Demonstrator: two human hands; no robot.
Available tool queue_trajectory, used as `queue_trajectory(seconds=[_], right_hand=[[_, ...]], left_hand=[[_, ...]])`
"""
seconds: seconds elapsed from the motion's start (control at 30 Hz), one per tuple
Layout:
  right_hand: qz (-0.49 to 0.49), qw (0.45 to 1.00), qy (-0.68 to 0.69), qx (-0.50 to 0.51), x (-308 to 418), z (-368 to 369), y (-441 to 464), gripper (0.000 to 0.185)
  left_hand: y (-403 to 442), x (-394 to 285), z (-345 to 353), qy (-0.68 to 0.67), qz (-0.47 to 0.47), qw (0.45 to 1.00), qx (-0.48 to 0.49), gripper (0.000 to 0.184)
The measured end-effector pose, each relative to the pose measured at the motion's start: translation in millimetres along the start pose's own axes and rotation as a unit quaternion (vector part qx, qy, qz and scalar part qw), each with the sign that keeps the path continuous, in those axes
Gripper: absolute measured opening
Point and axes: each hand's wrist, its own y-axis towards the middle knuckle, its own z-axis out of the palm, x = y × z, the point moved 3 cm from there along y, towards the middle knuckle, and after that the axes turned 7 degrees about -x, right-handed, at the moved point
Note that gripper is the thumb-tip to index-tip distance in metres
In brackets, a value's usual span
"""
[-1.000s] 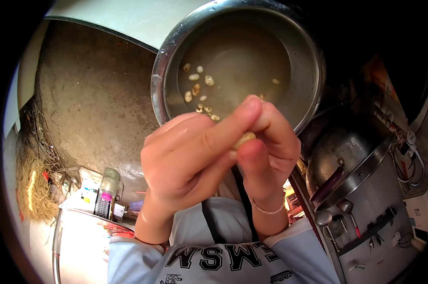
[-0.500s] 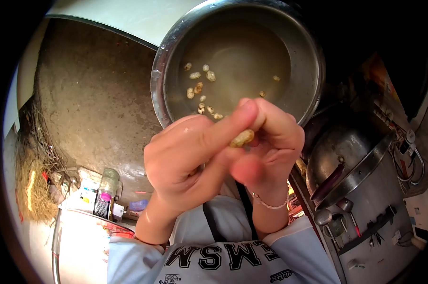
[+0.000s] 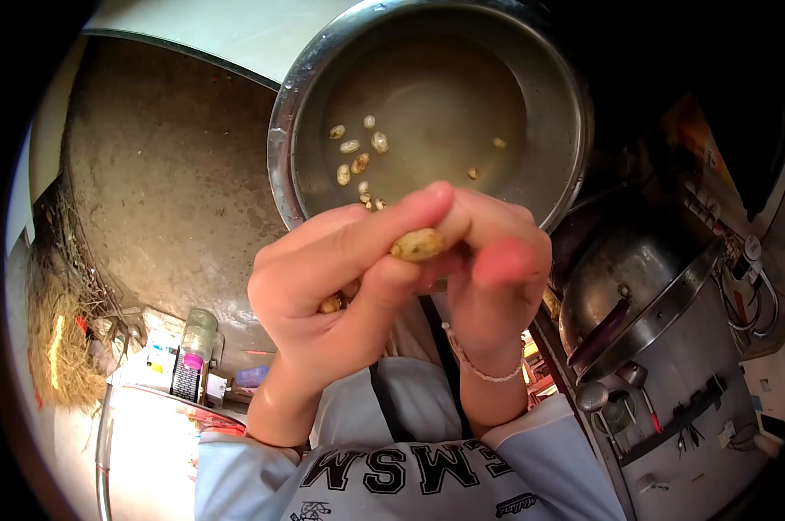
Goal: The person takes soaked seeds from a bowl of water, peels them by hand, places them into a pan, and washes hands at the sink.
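In front of me, over the near rim of a metal basin, both my hands meet at one wet peanut in its shell. My left hand pinches it between thumb and forefinger. More peanuts show in the curl of that same hand. My right hand is closed, its fingers curled against the right end of the pinched peanut; its thumb is blurred and stands off from the shell. Several unshelled peanuts float in the basin's cloudy water, mostly on the left.
A large tilted metal wok stands at the right, with a skimmer and other utensils below it. At the lower left are a glass jar and dry straw. Bare floor lies left of the basin.
Both hands have shifted slightly left. The pinched peanut has moved left and now shows more of its side. The right thumb has swung right, away from it. Peanuts in the left hand have come into view.
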Motion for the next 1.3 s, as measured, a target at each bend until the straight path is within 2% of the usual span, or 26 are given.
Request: queue_trajectory(seconds=[0.07,0.13,0.2,0.27,0.3,0.4,0.5,0.57,0.6,0.67,0.7,0.77,0.87,0.97,1.17,1.27,1.3], right_hand=[[-0.024,0.999,-0.026,0.021,5,-1,2,0.031],[0.005,0.991,-0.126,0.039,9,-1,2,0.033],[0.010,0.994,-0.104,0.016,7,-2,1,0.032],[0.014,0.997,-0.081,-0.006,6,-1,-1,0.031],[0.029,0.999,-0.044,-0.011,6,1,-3,0.029],[0.033,0.999,-0.010,-0.009,0,4,-3,0.025],[0.042,0.999,-0.013,0.014,1,4,-3,0.025],[0.061,0.998,-0.013,0.027,1,5,-3,0.026],[0.090,0.995,0.030,0.013,-1,6,-4,0.026],[0.118,0.990,0.072,0.000,-4,4,-5,0.026],[0.119,0.989,0.087,0.032,-6,2,-6,0.029],[0.120,0.985,0.104,0.065,-7,4,-7,0.031],[0.088,0.991,0.084,0.061,-6,11,-9,0.036],[0.046,0.998,0.035,0.031,-7,10,-10,0.039],[0.039,0.997,0.051,0.054,-4,11,-7,0.028],[0.030,0.996,0.030,0.072,-2,9,-5,0.023],[0.023,0.998,0.018,0.050,-1,7,-4,0.023]], left_hand=[[-2,-3,-2,0.063,0.007,0.998,0.027,0.032],[-1,-6,-1,0.106,0.023,0.993,0.038,0.031],[-2,-9,1,0.126,0.036,0.991,0.040,0.031],[-5,-8,3,0.096,-0.029,0.995,0.010,0.030],[-6,-7,4,0.096,-0.028,0.995,0.010,0.030],[-10,0,3,-0.060,-0.132,0.989,-0.040,0.028],[-10,1,-1,-0.099,-0.155,0.981,-0.054,0.028],[-7,-7,-2,0.020,-0.105,0.994,-0.012,0.030],[-7,-9,-2,0.020,-0.105,0.994,-0.012,0.030],[-9,-10,-1,-0.005,-0.129,0.991,-0.037,0.033],[-10,-8,-2,-0.005,-0.130,0.991,-0.039,0.033],[-11,-2,-6,-0.076,-0.091,0.992,-0.053,0.029],[-12,3,-6,-0.143,-0.135,0.977,-0.088,0.025],[-11,5,-6,-0.139,-0.114,0.980,-0.090,0.022],[-14,9,-4,-0.183,-0.087,0.976,-0.085,0.022],[-13,9,-6,-0.148,-0.054,0.984,-0.085,0.022],[-13,8,-6,-0.147,-0.054,0.984,-0.085,0.022]])
